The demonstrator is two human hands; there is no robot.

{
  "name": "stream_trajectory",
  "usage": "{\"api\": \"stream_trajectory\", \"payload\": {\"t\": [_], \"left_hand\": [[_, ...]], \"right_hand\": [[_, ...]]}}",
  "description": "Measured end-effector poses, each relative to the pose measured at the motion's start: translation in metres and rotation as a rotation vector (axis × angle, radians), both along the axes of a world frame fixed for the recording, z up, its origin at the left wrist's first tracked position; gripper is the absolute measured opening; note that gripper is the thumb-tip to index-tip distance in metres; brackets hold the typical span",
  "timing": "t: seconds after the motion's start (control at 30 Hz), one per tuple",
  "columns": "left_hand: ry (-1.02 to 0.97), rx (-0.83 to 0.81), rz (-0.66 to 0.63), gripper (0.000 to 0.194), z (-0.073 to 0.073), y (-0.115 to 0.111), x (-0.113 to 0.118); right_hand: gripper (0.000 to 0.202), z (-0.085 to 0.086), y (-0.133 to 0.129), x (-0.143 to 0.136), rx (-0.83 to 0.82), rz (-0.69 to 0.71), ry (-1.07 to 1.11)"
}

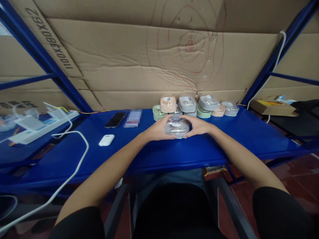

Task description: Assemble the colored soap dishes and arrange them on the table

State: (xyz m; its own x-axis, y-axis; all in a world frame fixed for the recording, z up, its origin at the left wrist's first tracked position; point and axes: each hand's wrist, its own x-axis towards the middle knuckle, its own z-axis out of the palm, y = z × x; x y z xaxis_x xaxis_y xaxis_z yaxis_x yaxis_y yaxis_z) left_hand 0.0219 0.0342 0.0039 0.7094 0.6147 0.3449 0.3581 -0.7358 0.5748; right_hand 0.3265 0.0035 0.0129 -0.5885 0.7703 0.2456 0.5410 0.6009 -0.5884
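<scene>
Between my two hands is a grey lidded box (pixel 177 128) with a clear top and a round label, at the middle of the blue table (pixel 154 152). My left hand (pixel 159 128) wraps its left side, and my right hand (pixel 196 125) grips the right side. Just behind stand more boxes of this kind in two layers. An orange box (pixel 167 105), a grey box (pixel 187 105) and another grey box (pixel 208 103) lie on top. Below are a green box (pixel 158 112), a second green box (pixel 203 111) and others, partly hidden by my hands.
To the left lie a black phone (pixel 114 120), a second phone with a blurred screen (pixel 133 118) and a white earbud case (pixel 106 140). A white cable (pixel 83 154) crosses the table's left part near a power strip (pixel 45 127). Cardboard (pixel 119 56) backs the table between blue posts.
</scene>
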Motion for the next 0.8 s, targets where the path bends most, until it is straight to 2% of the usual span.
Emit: {"api": "stream_trajectory", "payload": {"t": [0.2, 0.37, 0.5, 0.6, 0.7, 0.8], "left_hand": [[-0.005, 0.026, -0.065, 0.118, -0.003, 0.001, 0.004], [0.015, -0.031, -0.056, 0.132, -0.005, 0.005, 0.004], [0.04, -0.052, -0.075, 0.143, -0.001, 0.01, -0.003], [0.096, -0.003, -0.061, 0.133, 0.01, 0.016, -0.016], [0.237, 0.017, 0.007, 0.104, 0.021, 0.024, -0.033], [0.336, 0.018, 0.02, 0.083, 0.023, 0.032, -0.047]], "right_hand": [[0.12, -0.003, -0.006, -0.014, 0.129, 0.043, -0.02], [0.108, 0.001, -0.012, -0.025, 0.188, 0.011, -0.046], [0.095, 0.008, -0.013, -0.018, 0.211, -0.003, -0.007], [0.092, 0.014, -0.01, -0.005, 0.225, -0.059, 0.0], [0.097, 0.018, -0.006, 0.009, 0.194, -0.158, -0.042], [0.095, 0.018, -0.003, 0.019, 0.109, -0.232, -0.119]]}}
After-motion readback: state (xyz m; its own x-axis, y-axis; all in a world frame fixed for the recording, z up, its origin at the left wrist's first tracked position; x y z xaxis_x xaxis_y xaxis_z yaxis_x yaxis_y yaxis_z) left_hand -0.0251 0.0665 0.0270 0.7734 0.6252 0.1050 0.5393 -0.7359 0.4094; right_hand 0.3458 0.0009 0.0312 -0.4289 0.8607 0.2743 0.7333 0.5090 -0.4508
